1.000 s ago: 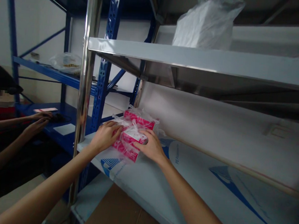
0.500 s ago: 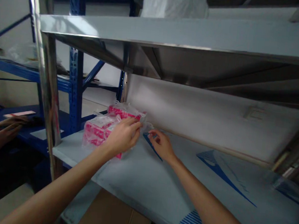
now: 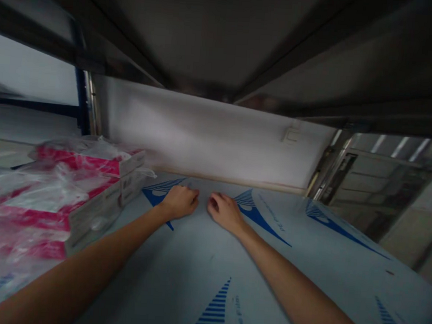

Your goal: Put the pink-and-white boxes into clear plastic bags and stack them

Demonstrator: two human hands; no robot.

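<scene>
Boxes: we have wrapped pink boxes (image 3: 50,204) at far left, on the blue-printed shelf (image 3: 178,278).
Grips: our left grip (image 3: 178,202) and right grip (image 3: 225,213) rest open, empty, just apart.
Room: a white panel (image 3: 203,136) stands behind.

Dim, flat light covers the shelf board (image 3: 274,284), the upper shelf's underside (image 3: 210,33) falls into deep shadow, the plastic wrap (image 3: 51,185) glints softly, and the wide lens stretches and blurs the edges.

Wrapped pink boxes (image 3: 46,204) cut off at left; small print (image 3: 237,311) blurred
</scene>
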